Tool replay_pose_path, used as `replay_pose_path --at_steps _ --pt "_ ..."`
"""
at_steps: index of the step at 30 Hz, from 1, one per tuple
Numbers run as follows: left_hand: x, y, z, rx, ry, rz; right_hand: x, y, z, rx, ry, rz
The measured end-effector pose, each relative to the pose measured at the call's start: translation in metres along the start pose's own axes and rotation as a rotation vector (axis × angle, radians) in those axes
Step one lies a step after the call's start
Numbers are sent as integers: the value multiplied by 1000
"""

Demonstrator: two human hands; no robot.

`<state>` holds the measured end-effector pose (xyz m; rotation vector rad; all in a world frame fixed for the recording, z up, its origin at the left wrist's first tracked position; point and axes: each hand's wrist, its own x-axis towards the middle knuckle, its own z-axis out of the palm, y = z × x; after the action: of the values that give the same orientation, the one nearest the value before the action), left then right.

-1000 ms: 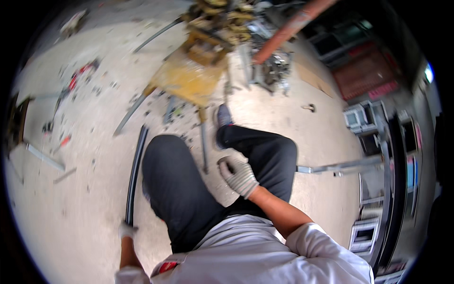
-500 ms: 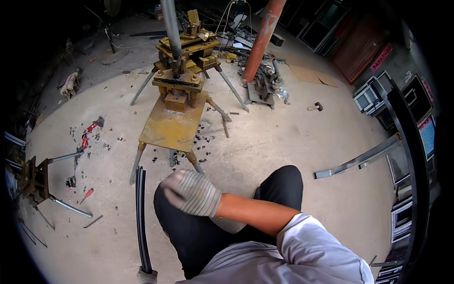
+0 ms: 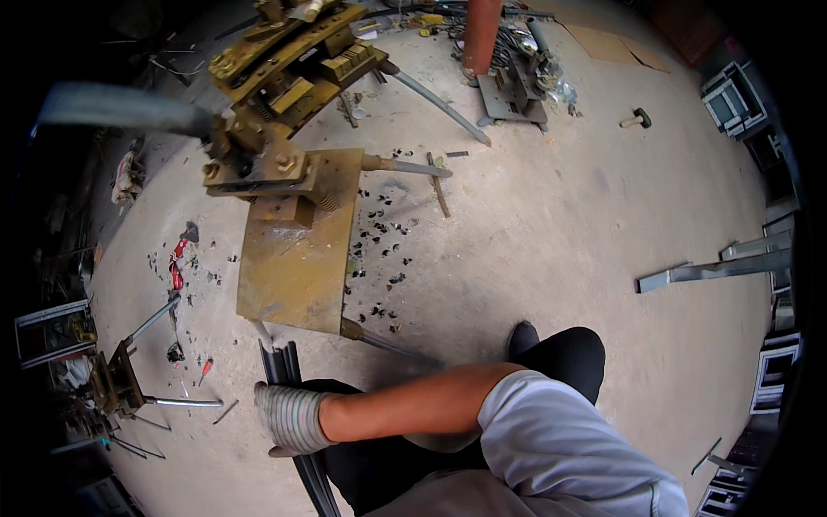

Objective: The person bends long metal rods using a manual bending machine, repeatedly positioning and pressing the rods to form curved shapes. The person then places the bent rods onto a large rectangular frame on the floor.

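My right hand, in a striped knitted glove, reaches across my body to the left. It is closed over several long black profile strips, its fingers curled round the far side. The strips run from beside the near edge of a yellow metal press down past my left knee and out at the lower edge. The press stands just ahead on legs, with bolts, springs and a block on its plate. A grey pipe handle, blurred, sticks out left from it. My left hand is out of view.
Black offcuts litter the floor right of the press. A mallet lies farther right, near a metal bar. A smaller stand and a red screwdriver are at left. An orange-red post rises behind.
My right hand has moved left and down onto the black strips. The pipe handle has swung from upright to the left. My left hand has left the view, and the press appears nearer.
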<state>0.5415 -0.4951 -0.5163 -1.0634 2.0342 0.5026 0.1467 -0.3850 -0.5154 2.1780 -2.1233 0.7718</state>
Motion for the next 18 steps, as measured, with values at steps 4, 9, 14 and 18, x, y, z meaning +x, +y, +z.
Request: replay_pose_path --at_steps 4,9,14,18 --pt "-17 38 -37 57 2 19 -27 42 -45 56 51 84" --pt "-60 76 -104 91 67 88 -72 53 -150 125 62 161" --pt "-119 104 -179 136 131 172 -102 41 -230 133 -57 181" --pt "-192 157 -263 138 163 223 -122 25 -289 40 -106 310"
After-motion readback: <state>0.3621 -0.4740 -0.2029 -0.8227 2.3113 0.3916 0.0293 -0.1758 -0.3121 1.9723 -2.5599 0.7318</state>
